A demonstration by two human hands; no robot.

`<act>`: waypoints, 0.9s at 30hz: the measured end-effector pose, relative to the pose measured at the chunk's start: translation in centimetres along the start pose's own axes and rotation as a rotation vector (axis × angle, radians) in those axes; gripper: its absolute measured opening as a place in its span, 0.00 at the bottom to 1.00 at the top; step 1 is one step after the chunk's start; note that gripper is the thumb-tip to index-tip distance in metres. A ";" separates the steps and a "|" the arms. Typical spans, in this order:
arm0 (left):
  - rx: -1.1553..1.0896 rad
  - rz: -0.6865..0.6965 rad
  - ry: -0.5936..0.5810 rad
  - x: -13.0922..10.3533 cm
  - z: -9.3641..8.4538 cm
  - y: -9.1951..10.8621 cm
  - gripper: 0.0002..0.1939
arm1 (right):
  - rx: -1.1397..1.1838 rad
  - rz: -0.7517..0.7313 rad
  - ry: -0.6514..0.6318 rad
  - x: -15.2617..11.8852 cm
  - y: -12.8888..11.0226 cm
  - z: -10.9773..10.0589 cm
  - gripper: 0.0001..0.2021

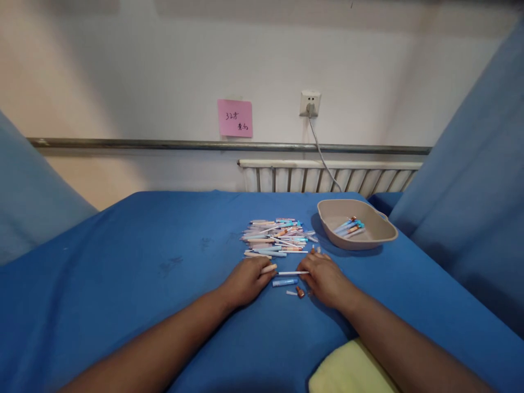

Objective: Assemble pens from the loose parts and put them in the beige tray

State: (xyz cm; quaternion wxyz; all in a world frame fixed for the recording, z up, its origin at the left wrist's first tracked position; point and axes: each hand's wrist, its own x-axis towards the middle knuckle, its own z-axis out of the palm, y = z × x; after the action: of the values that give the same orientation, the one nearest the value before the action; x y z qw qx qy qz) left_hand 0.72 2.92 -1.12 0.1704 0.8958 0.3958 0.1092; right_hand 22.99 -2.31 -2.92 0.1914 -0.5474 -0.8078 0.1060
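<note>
One yellow cloth (352,371) lies toward the near side of the blue-covered surface (123,273), right of its middle, partly hidden by the right forearm. Farther in, around the middle of the surface, sit one small brown piece (300,292) and one short white piece (291,293) just beside it, then one light-blue pen barrel (285,283) lying crosswise between the two hands.

The left hand (248,279) pinches one cream pen tube (269,268) between thumb and fingers. The right hand (326,277) grips one thin white rod (292,273) by its right end, which the fingers cover; the rod's dark tip points at the left hand, near the tube. A few small bits show just past the right fingers, too hidden to count.

Beyond the hands is one heap of pens (278,237), too overlapped to count, nearer the far edge than the near side. To its right, by the far right corner, stands one beige basin (356,243) holding a handful of pens (350,227), several of them overlapping.

Behind the far edge are one white radiator (282,179), one metal rail (164,144), one socket (310,103) with a plugged-in cord (321,155), and one pink note (235,118). Two blue curtains (470,180) flank the surface, the right one overhanging its right edge.
</note>
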 end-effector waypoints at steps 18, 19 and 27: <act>0.134 -0.157 0.099 2.4 1.1 0.2 0.14 | 0.372 0.037 0.171 0.4 0.3 0.5 0.08; 0.127 -0.158 0.099 2.4 1.1 0.2 0.14 | 0.463 0.085 0.203 0.5 0.4 0.7 0.08; -0.069 -0.110 0.119 1.9 0.5 -0.3 0.13 | 0.960 0.399 0.372 1.0 1.5 0.6 0.16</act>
State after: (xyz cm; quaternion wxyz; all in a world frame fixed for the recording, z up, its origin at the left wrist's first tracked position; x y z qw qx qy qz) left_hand 1.92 4.41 -1.64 0.1830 0.8582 0.4498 0.1664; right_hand 23.69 -0.77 -3.89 0.5353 -0.5507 -0.5017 0.3981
